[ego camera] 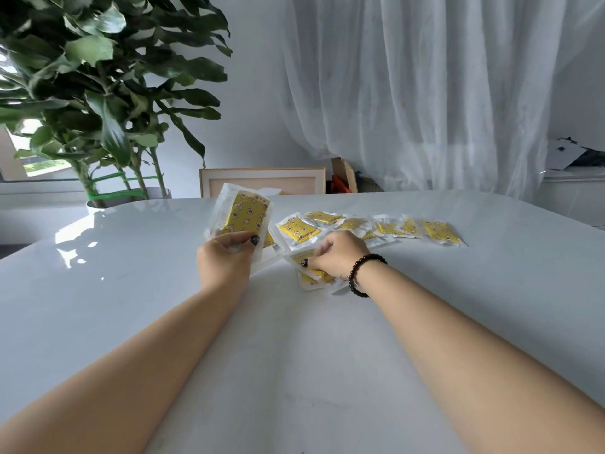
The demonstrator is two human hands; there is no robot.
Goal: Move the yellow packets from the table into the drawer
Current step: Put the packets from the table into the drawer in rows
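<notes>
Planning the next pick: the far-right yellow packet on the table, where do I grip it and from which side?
Probably the clear sealed border of the far-right packet, pinched at its right edge, coming in from the right. It lies flat on the table, its left side meets the neighbouring packets, and only the right side is open. The right hand is nearer.

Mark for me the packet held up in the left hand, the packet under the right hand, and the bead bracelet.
Raised packet (244,215): head view, on its yellow printed middle.
Packet under right hand (312,277): head view, on its visible near edge.
Bead bracelet (360,273): head view, on the beads across the right wrist.
</notes>
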